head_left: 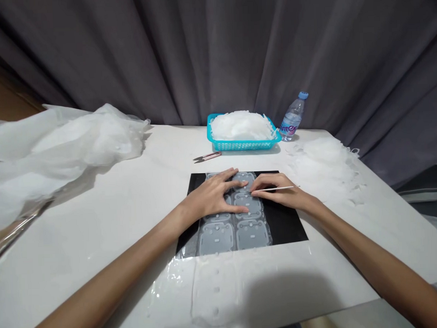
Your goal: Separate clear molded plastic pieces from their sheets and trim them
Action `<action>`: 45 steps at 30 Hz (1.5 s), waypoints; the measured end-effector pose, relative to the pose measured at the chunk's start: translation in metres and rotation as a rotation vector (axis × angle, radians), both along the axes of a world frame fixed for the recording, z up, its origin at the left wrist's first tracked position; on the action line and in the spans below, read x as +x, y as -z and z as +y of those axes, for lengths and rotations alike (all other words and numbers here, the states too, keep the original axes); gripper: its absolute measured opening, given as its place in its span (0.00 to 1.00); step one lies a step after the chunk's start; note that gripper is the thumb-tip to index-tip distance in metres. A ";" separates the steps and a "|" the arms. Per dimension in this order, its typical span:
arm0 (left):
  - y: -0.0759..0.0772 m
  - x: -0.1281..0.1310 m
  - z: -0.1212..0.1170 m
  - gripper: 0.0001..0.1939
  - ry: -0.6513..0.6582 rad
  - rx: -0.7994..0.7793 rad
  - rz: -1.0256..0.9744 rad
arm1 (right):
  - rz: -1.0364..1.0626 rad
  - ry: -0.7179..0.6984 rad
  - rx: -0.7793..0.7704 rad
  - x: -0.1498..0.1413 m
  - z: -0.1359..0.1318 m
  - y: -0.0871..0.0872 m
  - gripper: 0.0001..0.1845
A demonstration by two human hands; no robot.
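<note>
A clear plastic sheet with several moulded rounded-square shapes lies over a black mat, its near end reaching onto the white table. My left hand rests on the sheet, fingers spread and pressing down. Just right of it, my right hand pinches a slim white stick-like tool, held almost level. The tool's left end meets the sheet near the gap between two shapes; its exact tip is too small to make out.
Behind the mat lie thread snips. A turquoise basket heaped with white pieces stands farther back, beside a water bottle. White translucent pieces are piled at right; white translucent bags lie at left. A grey curtain hangs behind.
</note>
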State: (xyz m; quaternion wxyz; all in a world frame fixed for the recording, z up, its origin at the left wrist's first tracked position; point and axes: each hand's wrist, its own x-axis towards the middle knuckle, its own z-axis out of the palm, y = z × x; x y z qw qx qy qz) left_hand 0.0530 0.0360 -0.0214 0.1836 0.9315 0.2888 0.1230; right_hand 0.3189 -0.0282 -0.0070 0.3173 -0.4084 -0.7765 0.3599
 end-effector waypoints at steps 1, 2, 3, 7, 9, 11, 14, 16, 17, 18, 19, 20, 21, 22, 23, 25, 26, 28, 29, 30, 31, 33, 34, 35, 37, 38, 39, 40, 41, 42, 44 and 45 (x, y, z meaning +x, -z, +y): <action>-0.001 0.000 0.000 0.48 0.006 0.003 -0.002 | -0.005 -0.005 0.011 -0.001 -0.001 -0.001 0.11; -0.001 0.001 -0.001 0.48 0.011 0.000 -0.001 | -0.010 -0.005 0.019 -0.001 -0.002 -0.003 0.12; -0.001 0.001 -0.001 0.49 0.013 -0.006 0.003 | -0.014 -0.003 0.025 -0.002 -0.003 -0.004 0.13; -0.001 0.001 0.000 0.50 0.006 -0.020 0.008 | -0.014 0.015 0.026 -0.003 -0.003 -0.004 0.14; -0.001 0.001 0.000 0.50 0.006 -0.016 0.008 | -0.007 0.016 0.014 -0.003 -0.002 -0.002 0.14; -0.001 0.002 0.000 0.51 0.003 -0.015 0.024 | -0.007 0.020 0.009 -0.003 -0.001 0.000 0.13; -0.001 0.002 0.000 0.53 -0.008 -0.021 0.050 | -0.002 0.007 0.009 -0.002 0.001 0.002 0.13; 0.000 0.002 0.001 0.53 -0.011 -0.016 0.049 | 0.001 -0.009 0.020 -0.001 0.001 0.003 0.13; 0.000 0.002 0.001 0.53 -0.011 -0.009 0.043 | -0.003 -0.012 0.029 -0.001 0.002 0.003 0.12; 0.001 0.002 0.001 0.53 -0.008 -0.002 0.036 | -0.008 -0.011 0.041 -0.001 0.002 0.004 0.12; 0.001 0.002 0.001 0.53 -0.006 0.003 0.028 | -0.011 -0.010 0.053 -0.001 0.002 0.004 0.12; 0.002 0.002 0.001 0.52 -0.009 0.005 0.017 | -0.014 -0.009 0.065 -0.001 0.002 0.005 0.12; 0.003 0.003 0.001 0.50 -0.019 0.002 0.004 | -0.019 -0.009 0.078 -0.001 0.002 0.006 0.12; 0.003 0.003 0.001 0.48 -0.030 -0.001 -0.010 | -0.029 -0.013 0.092 -0.001 0.003 0.006 0.12; 0.004 0.004 0.001 0.46 -0.041 -0.005 -0.022 | -0.040 -0.019 0.109 0.000 0.003 0.007 0.11; 0.005 0.005 0.001 0.44 -0.058 -0.009 -0.040 | -0.061 -0.035 0.142 0.000 0.003 0.008 0.11; 0.005 0.006 0.000 0.44 -0.060 -0.010 -0.043 | -0.067 -0.042 0.156 0.001 0.003 0.008 0.11; 0.005 0.006 0.000 0.44 -0.062 -0.013 -0.041 | -0.075 -0.052 0.175 0.001 0.003 0.008 0.12; 0.005 0.006 0.000 0.45 -0.065 -0.015 -0.041 | -0.081 -0.055 0.184 0.000 0.003 0.007 0.12; 0.004 0.007 0.000 0.45 -0.065 -0.016 -0.040 | -0.088 -0.056 0.195 0.000 0.004 0.006 0.12; 0.003 0.007 0.000 0.46 -0.062 -0.017 -0.037 | -0.097 -0.054 0.208 0.000 0.004 0.006 0.12; 0.001 0.007 -0.001 0.47 -0.052 -0.017 -0.025 | -0.118 -0.049 0.231 0.001 0.005 0.003 0.11; 0.000 0.006 -0.001 0.47 -0.048 -0.016 -0.017 | -0.127 -0.047 0.231 0.003 0.005 0.002 0.11; -0.001 0.006 -0.001 0.48 -0.046 -0.014 -0.009 | -0.137 -0.048 0.218 0.005 0.004 0.000 0.11; -0.003 0.006 -0.001 0.48 -0.046 -0.013 0.012 | -0.130 -0.042 0.162 0.010 0.003 -0.003 0.10; -0.004 0.006 -0.002 0.48 -0.045 -0.012 0.023 | -0.112 -0.024 0.129 0.013 0.002 -0.005 0.09; -0.005 0.006 -0.002 0.48 -0.044 -0.011 0.034 | -0.090 0.005 0.100 0.016 0.001 -0.006 0.08; -0.005 0.006 -0.002 0.48 -0.045 -0.008 0.045 | -0.068 0.040 0.078 0.017 0.000 -0.008 0.08; -0.006 0.007 -0.002 0.48 -0.045 -0.001 0.054 | -0.045 0.075 0.063 0.018 -0.001 -0.008 0.07; -0.006 0.007 -0.001 0.48 -0.044 0.011 0.059 | -0.025 0.100 0.052 0.018 -0.001 -0.008 0.07; -0.006 0.007 -0.001 0.48 -0.039 0.037 0.071 | 0.001 0.096 0.034 0.016 -0.001 -0.006 0.07; -0.006 0.007 -0.001 0.48 -0.034 0.049 0.076 | 0.010 0.078 0.032 0.014 -0.001 -0.004 0.07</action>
